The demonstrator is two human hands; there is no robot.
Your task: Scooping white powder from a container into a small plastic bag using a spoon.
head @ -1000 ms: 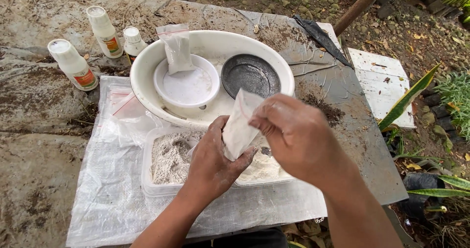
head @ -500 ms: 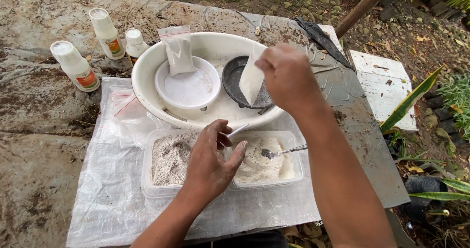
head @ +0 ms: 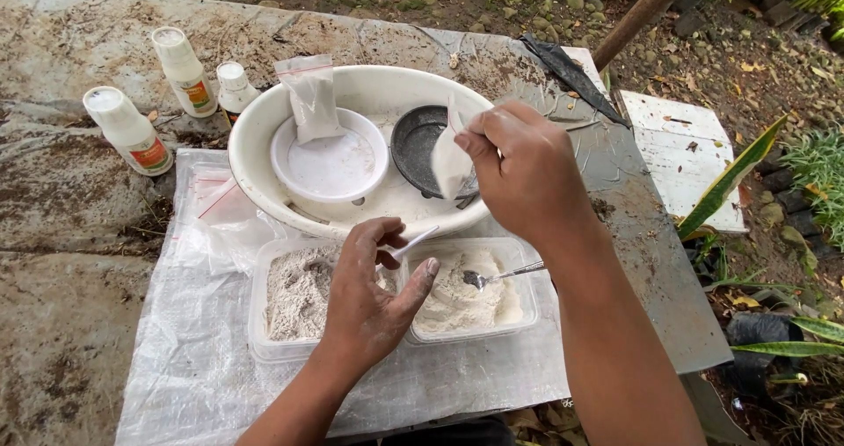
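My right hand holds a small plastic bag of white powder over the black dish inside the large white basin. My left hand hovers over two clear tubs of powder, fingers curled around the handle of a white spoon. The left tub holds greyish powder. The right tub holds paler powder with a metal spoon lying in it.
A white bowl with another powder bag leaning on it sits in the basin. Three white bottles stand at the left. Empty zip bags lie on the woven sheet. A dark blade lies at the back right.
My right hand carried the powder bag from above the tubs up to the black dish in the basin. My left hand let go of the bag and dropped to the white spoon.
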